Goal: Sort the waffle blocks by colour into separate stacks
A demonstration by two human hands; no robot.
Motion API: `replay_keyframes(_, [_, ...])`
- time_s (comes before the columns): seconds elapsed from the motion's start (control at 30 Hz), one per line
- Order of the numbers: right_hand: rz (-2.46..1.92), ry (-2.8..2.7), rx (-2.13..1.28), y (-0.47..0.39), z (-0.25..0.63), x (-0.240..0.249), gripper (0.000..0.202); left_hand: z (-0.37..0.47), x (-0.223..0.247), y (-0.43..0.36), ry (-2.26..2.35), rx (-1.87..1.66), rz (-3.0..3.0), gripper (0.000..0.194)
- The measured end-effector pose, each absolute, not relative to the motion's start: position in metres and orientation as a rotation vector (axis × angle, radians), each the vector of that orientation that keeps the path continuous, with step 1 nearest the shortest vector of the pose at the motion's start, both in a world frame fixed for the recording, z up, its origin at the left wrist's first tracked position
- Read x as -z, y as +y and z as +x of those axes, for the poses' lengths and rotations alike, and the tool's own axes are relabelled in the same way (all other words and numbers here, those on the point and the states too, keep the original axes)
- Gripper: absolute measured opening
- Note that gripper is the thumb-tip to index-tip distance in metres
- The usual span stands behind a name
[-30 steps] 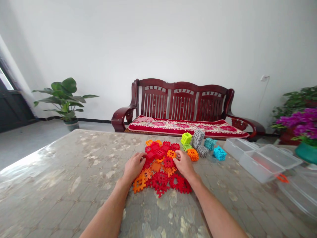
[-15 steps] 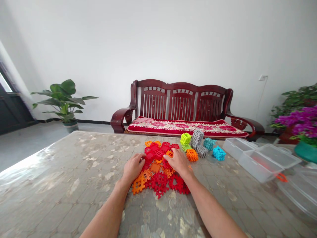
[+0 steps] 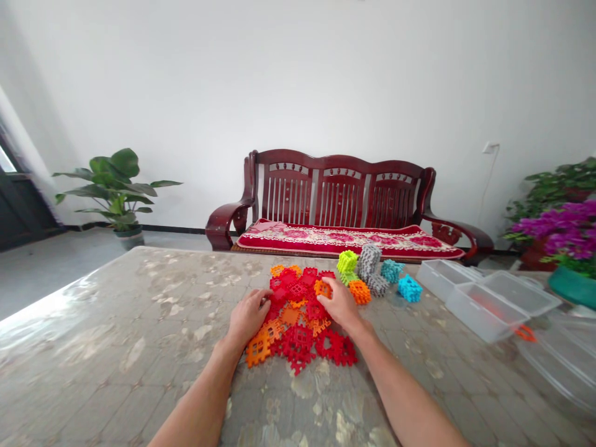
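Note:
Red and orange notched plastic pieces lie in a spread-out pile on the patterned tablecloth. At the pile's right side my right hand is closed on an orange piece, thumb and fingers at its edge. My left hand rests at the left edge of the pile, its fingers bent together beside red pieces; what they hold, if anything, is hidden. Behind my right hand stand joined blocks: a lime green one, an orange one, a grey one and two blue ones.
Clear plastic boxes stand on the right of the table, with an orange piece beside them. Their transparent lid lies nearer. Purple flowers are at the far right. Beyond the table is a wooden bench.
My right hand has drawn slightly right and taken hold of an orange piece, which now shows raised and tilted at its fingertips. My left hand has hardly moved.

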State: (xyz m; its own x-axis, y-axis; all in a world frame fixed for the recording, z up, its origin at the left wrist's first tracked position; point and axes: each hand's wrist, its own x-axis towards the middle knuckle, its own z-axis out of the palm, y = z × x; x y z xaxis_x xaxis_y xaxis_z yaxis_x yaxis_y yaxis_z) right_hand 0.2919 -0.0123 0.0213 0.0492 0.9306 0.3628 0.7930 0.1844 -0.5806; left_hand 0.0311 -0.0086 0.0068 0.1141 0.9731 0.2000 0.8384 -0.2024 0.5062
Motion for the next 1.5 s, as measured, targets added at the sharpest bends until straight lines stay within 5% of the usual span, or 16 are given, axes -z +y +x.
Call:
replay_keyframes(0.4, [-1.706,-1.709,0.01,-0.005,0.393,-0.028,0.057,0.031,-0.011,-0.01,1.79,-0.722,2.128,0.03])
replay_keyframes(0.97, [-1.73,-1.72,-0.059,-0.003,0.395,-0.016,0.061,0.03,-0.009,-0.009,1.778,-0.725,2.107,0.03])
replay_keyframes(1.5, [-1.809,-2.255,-0.055,-0.007,0.398,-0.048,0.086,0.03,-0.006,-0.007,1.769,-0.734,2.105,0.03])
